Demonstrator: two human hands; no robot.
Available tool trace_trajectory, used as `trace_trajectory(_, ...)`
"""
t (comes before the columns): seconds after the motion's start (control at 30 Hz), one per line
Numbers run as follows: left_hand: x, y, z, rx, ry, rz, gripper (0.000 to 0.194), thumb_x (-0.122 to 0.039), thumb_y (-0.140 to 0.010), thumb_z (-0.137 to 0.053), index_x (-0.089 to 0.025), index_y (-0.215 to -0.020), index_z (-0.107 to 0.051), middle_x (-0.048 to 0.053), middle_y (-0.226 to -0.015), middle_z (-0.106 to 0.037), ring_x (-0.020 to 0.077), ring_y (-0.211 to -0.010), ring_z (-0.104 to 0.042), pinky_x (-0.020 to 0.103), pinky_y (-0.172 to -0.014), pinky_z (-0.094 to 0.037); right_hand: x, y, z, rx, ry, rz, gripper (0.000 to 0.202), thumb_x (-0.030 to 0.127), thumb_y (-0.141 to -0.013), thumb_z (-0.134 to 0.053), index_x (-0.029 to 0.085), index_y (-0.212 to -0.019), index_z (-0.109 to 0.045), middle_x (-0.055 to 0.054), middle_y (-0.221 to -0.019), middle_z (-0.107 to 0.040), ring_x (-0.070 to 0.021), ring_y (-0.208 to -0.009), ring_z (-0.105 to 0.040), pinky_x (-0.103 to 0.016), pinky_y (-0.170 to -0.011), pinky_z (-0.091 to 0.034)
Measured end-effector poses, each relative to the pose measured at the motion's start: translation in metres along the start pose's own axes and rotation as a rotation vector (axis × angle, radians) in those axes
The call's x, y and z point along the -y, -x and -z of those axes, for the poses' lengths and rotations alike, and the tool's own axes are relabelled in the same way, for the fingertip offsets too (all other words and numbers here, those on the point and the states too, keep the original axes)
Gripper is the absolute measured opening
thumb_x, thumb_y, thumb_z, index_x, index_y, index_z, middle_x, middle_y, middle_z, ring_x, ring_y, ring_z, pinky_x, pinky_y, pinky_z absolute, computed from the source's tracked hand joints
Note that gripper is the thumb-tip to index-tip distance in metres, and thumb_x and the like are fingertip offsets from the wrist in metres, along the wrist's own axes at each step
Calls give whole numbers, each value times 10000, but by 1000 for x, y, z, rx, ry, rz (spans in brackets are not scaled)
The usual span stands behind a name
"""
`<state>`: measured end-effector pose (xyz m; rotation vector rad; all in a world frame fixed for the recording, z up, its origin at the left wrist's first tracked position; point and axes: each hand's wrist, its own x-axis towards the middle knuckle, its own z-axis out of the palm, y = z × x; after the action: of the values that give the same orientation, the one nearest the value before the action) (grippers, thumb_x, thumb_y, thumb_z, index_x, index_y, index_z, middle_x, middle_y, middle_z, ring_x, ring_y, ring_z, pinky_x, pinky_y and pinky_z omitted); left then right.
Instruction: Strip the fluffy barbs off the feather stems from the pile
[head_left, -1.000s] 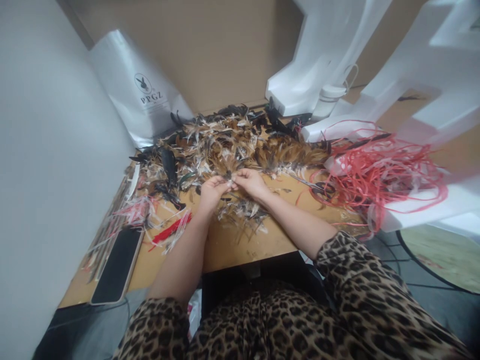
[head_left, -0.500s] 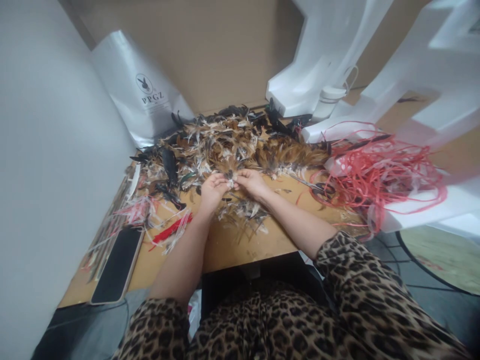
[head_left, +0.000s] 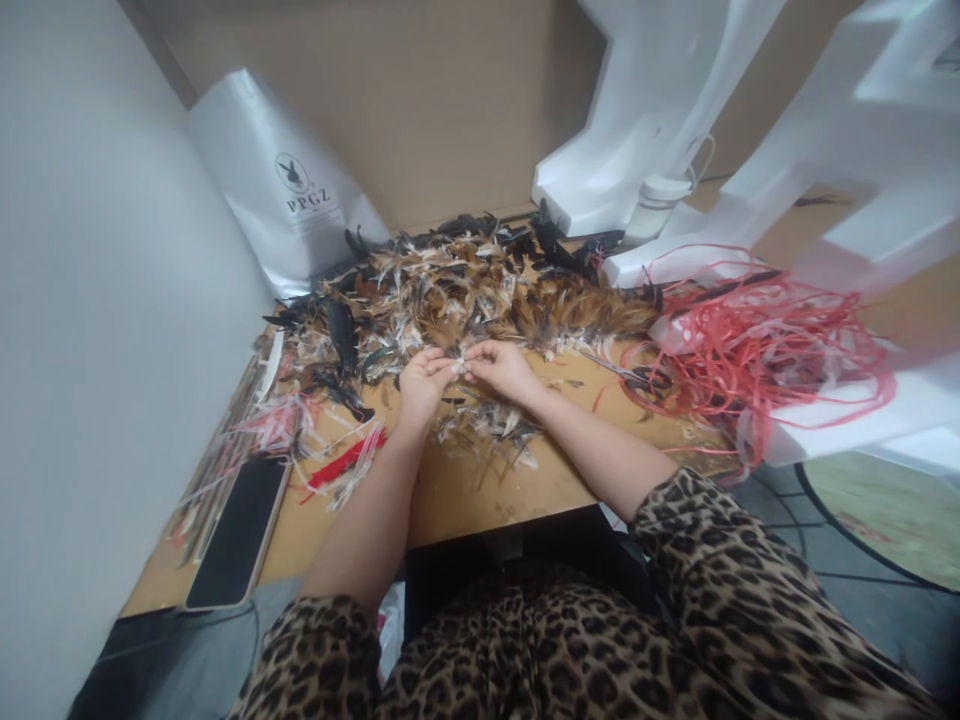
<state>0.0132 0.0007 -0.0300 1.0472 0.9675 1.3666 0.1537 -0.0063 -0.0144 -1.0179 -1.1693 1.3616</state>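
Fingertip to fingertip, my left hand [head_left: 426,382] and my right hand [head_left: 504,370] pinch the pale base of a small bunch of brown feathers [head_left: 450,332]. The bunch points away from me, and its tips blend into the large feather pile [head_left: 442,270] behind. Both hands are closed on it, one from each side. Just below my fingers, loose grey-brown feathers [head_left: 487,430] lie on the wooden table [head_left: 517,492]. To the left of my left forearm is a strip of red ribbon [head_left: 346,460] with white strands.
A phone [head_left: 238,530] lies at the left edge. Scissors [head_left: 616,368] rest beside a tangle of pink-red plastic string [head_left: 780,340] on the right. At the back stand a silver bag [head_left: 289,200], a white cup [head_left: 657,205] and white plastic [head_left: 585,185].
My hands stay in nearly the same spot, with slight finger movement at the base of the feather bunch. The view has shifted very slightly.
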Motion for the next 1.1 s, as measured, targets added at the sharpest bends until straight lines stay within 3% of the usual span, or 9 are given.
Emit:
trace_trajectory(0.3, -1, 1, -1, 33, 87, 45, 411, -165, -508, -757, -136, -841, -517, 2, -657, -645, 72, -536, -570, 200, -576, -444, 3, 0, 4, 75, -65, -7, 247, 256, -582, -703, 131, -767, -598, 4, -583, -639, -89, -526, -581, -227, -572, -486)
trace_trajectory(0.6, -4, 4, -4, 43, -61, 0, 315, -229, -548, -730, -142, -784, -540, -10, -646, -615, 77, -549, -550, 188, -505, -433, 1, -2, 6, -16, 142, 134, 199, 294, -616, -661, 129, -714, -605, 7, -602, -607, -81, -540, -527, -221, -588, -433)
trace_trajectory(0.83, -7, 7, -5, 10, -206, -14, 220, -258, -579, -707, -134, -680, -555, -22, -516, -576, 58, -404, -467, 171, -401, -338, -7, -5, 11, -12, 360, 214, 204, 308, -632, -615, 119, -710, -626, -6, -640, -614, -84, -561, -511, -204, -567, -401)
trace_trajectory(0.97, -8, 10, -8, 1, -210, 0, 203, -247, -585, -702, -135, -674, -558, 3, -551, -611, 94, -466, -553, 199, -466, -416, -5, -3, 11, -29, 422, 232, 164, 288, -645, -577, 131, -660, -623, 20, -571, -579, -72, -518, -475, -184, -504, -352)
trace_trajectory(1.1, -6, 9, -9, -13, -49, 55, 222, -206, -546, -728, -132, -674, -561, 9, -597, -631, 103, -552, -607, 215, -572, -472, -2, -1, 6, -14, 213, 101, 150, 289, -626, -610, 144, -623, -575, 23, -523, -575, -76, -483, -496, -189, -484, -382)
